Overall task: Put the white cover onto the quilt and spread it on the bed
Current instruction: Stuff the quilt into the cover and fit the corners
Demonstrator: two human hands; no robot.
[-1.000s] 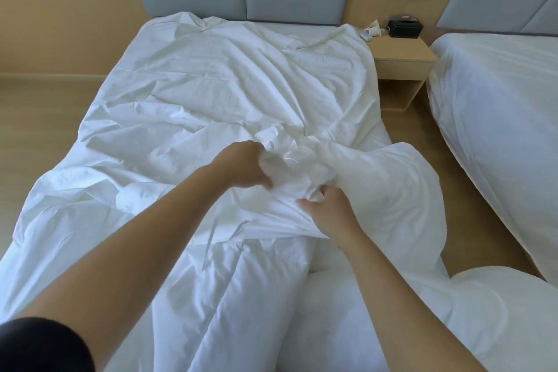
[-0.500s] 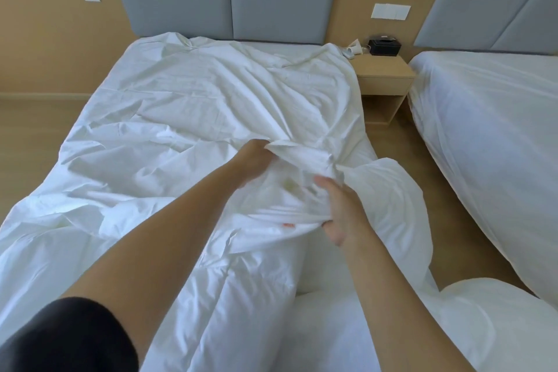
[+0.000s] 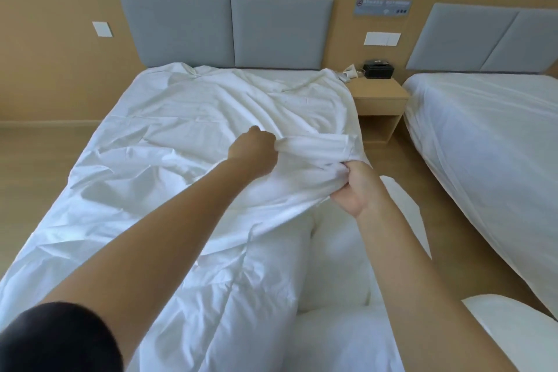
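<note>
The white cover (image 3: 187,130) lies wrinkled over most of the bed, reaching up to the grey headboard. Its near edge is bunched up in the middle. My left hand (image 3: 255,149) grips that bunched cover from the left, fingers curled into the cloth. To the right and a little nearer, my right hand (image 3: 354,187) pinches the cover's edge and lifts it. Under the lifted edge the thicker, puffy quilt (image 3: 332,269) shows, running down to the bottom of the view.
A wooden nightstand (image 3: 379,100) with a black box (image 3: 378,70) stands right of the bed. A second white bed (image 3: 489,142) fills the right side. Wooden floor (image 3: 39,154) runs along the left and between the beds. A grey padded headboard (image 3: 226,30) backs the bed.
Both hands have moved further up the bed and apart. The right hand has closed on the cover's edge and lifted it. The view has tilted up, showing more wall.
</note>
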